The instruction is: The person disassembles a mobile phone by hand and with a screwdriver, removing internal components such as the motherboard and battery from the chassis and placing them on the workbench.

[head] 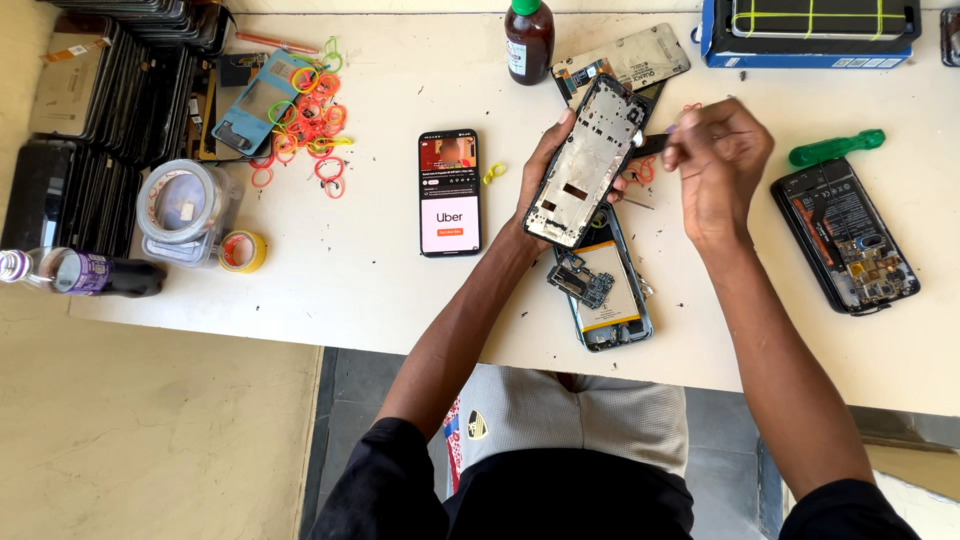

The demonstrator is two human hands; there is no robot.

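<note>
My left hand (545,165) holds a bare phone frame (588,160) tilted above the white table (350,270). My right hand (715,160) pinches a small dark tool (652,145) whose tip touches the frame's upper right edge. Below the frame lies an opened phone (605,290) with its battery and a loose circuit board showing.
A lit phone (449,192) lies left of my hands. Coloured rubber bands (310,115), tape rolls (185,205), a brown bottle (529,40), another opened phone (845,235), a green-handled tool (835,148), a blue box (808,35) and stacked dark screens (90,110) surround them.
</note>
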